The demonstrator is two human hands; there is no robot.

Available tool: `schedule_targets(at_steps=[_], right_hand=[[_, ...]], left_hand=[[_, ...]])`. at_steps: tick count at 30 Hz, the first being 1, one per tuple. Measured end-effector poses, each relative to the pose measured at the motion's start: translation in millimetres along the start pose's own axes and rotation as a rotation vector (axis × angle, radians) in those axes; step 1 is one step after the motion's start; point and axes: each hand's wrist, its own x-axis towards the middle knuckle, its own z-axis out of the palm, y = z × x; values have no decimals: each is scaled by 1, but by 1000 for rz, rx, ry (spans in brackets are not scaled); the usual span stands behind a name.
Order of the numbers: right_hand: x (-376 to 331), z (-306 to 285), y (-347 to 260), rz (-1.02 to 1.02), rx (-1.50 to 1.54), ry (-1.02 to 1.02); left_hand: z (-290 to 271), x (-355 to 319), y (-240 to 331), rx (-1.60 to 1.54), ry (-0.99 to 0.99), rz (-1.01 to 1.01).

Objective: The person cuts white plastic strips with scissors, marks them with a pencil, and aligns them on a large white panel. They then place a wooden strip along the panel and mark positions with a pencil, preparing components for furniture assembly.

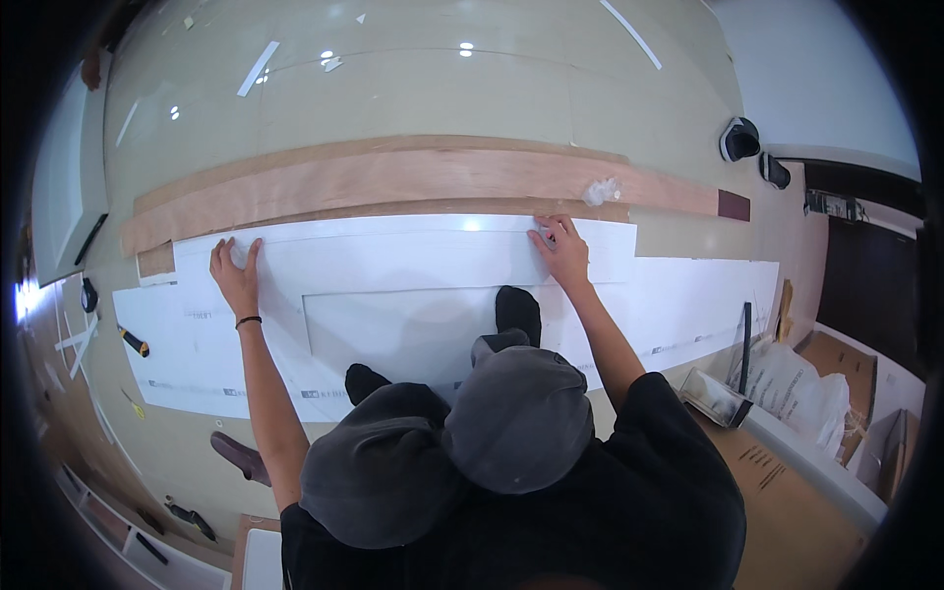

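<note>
A white sheet (393, 258) lies flat in front of me, on top of a longer white printed sheet (708, 295). My left hand (234, 277) rests on the upper sheet near its left end, thumb and fingers apart. Close to the sheet's far edge, toward the right end, my right hand (565, 254) lies with its fingers bent and spread. Neither hand grips anything that I can see. Just beyond the sheet runs a long light wooden board (393, 177).
A yellow-and-black cutter (134, 342) lies at the left, with a tape measure (89, 295) above it. A crumpled clear plastic piece (602, 192) sits on the board. At the right are a plastic bag (801, 388) and a cardboard box (777, 482); shoes (739, 140) stand farther off.
</note>
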Motion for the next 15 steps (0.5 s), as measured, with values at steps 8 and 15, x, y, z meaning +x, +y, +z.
schedule_targets(at_steps=[8,15], right_hand=[[-6,5,7,-59,4,77],[-5,16,11,10,96,55]], left_hand=[[10,-2,9,-35,42,-43],[15,-5,-3,-40,44,-104]])
